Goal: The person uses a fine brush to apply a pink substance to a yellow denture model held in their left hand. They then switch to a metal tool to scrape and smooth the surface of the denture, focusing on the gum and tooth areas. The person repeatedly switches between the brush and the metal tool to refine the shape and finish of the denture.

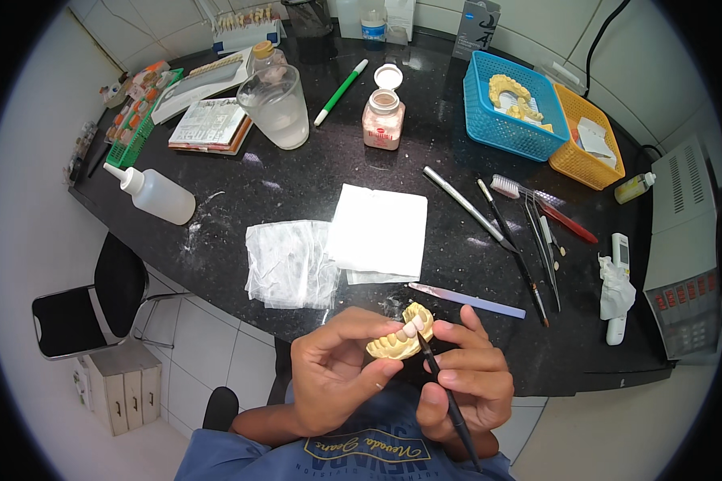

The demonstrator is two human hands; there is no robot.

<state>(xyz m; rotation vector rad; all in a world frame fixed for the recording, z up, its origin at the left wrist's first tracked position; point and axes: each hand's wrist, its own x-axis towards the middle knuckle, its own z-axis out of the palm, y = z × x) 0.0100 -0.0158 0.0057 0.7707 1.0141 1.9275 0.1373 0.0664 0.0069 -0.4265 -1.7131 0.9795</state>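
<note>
My left hand [333, 365] is closed on a yellow plaster dental cast [391, 348], pinched between thumb and fingers above my lap, just off the table's front edge. Pale pinkish-white tooth crowns [411, 326] stand on the cast among its yellow teeth. In my right hand [480, 381] is a slim black brush [456, 413], gripped between thumb and fingers. Its pointed tip meets the cast beside the pale crowns; whether it touches them I cannot tell. Close beyond the hands lies a lilac flat stick, like a nail file [477, 301].
White tissue [381, 228] lies mid-table. Behind it stand an open jar of pink powder [383, 124] and a glass of cloudy water [281, 112]. Tweezers [541, 248], a toothbrush [565, 220] and slim tools lie right. A blue basket [501, 136] holds casts. A squeeze bottle [160, 196] lies left.
</note>
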